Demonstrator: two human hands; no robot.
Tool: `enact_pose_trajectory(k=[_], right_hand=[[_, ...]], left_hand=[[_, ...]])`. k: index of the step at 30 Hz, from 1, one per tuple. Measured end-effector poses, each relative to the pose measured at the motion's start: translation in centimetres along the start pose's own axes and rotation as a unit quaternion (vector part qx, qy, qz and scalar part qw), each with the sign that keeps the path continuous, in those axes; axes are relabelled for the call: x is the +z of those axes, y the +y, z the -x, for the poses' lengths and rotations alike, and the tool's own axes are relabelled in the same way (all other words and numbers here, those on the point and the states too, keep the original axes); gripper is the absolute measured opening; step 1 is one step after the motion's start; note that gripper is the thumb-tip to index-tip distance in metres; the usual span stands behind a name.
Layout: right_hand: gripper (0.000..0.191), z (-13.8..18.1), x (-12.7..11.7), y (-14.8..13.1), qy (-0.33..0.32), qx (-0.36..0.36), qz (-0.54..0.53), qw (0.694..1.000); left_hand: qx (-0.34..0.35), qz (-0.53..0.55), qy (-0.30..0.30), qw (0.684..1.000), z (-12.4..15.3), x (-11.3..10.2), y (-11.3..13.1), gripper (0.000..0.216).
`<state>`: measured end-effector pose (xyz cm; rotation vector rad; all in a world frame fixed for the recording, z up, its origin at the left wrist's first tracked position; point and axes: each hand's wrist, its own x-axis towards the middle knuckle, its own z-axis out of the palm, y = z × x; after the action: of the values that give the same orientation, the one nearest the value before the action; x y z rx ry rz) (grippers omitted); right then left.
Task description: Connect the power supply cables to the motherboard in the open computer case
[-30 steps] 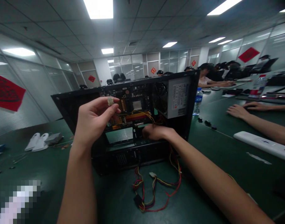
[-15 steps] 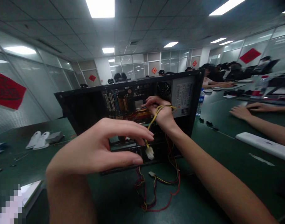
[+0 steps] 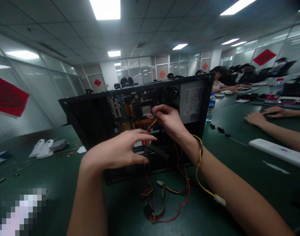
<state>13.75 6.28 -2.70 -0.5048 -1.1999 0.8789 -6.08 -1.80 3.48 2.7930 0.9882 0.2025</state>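
In the head view an opened black computer case (image 3: 87, 113) stands before me, with its motherboard (image 3: 146, 109) and power supply (image 3: 190, 95) exposed. Inside it, my right hand (image 3: 167, 119) pinches a bundle of coloured power cables (image 3: 153, 123). A long dark connector (image 3: 158, 151) hangs from this bundle. My left hand (image 3: 120, 147) is open, thumb and fingers apart, just left of that connector. Across my right forearm drapes a yellow cable (image 3: 197, 168) ending in a white plug (image 3: 220, 200). More thin cables (image 3: 163, 203) trail onto the table in front of the case.
White power strip (image 3: 279, 149) and another person's hands (image 3: 256, 118) are to the right. A water bottle (image 3: 211, 106) stands behind the case's right edge. On the left lie white objects (image 3: 42, 148) and a grey block (image 3: 59, 145). More people sit farther back.
My right hand has drawn the cable bundle slightly downward. The yellow cable with the white plug has moved from near my left fingers onto my right forearm. My left hand has shifted a little.
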Motion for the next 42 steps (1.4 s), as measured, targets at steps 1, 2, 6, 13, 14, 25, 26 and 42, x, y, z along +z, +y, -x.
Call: enact_pose_trajectory(k=[1,2,6,13,14,25,26,42], right_hand=[[0.02,0.0,0.0,0.0,0.002,0.002,0.001,1.0],[0.019,0.0,0.0,0.0,0.004,0.005,0.006,1.0],[0.011,0.1,-0.2,-0.5,-0.021,0.011,0.09,0.996],[0.015,1.7,0.4,-3.3,-0.168,-0.117,0.382,0.901],[0.015,2.0,0.8,-3.7,-0.168,-0.116,0.397,0.895],[0.035,3.2,1.0,-4.0,-0.434,0.181,0.43,0.771],[0.029,3.2,0.8,-3.9,-0.456,0.192,0.457,0.739],[0.042,8.6,3.7,-2.2,-0.419,0.09,0.64,0.638]], left_hand=[[0.016,0.004,0.006,1.0,-0.5,0.3,0.5,0.045],[0.035,0.014,0.013,0.999,-1.1,0.5,0.9,0.032],[0.082,0.089,0.062,0.991,-2.1,0.8,2.1,0.02],[0.0,0.178,0.295,0.939,-0.8,-0.4,0.9,0.034],[-0.008,0.19,0.329,0.925,-0.8,-0.5,0.6,0.034],[-0.048,0.29,0.445,0.846,-2.8,0.0,-1.6,0.033],[-0.047,0.29,0.454,0.841,-2.8,0.1,-1.6,0.033],[-0.022,0.297,0.484,0.823,-2.2,-0.4,-1.9,0.033]])
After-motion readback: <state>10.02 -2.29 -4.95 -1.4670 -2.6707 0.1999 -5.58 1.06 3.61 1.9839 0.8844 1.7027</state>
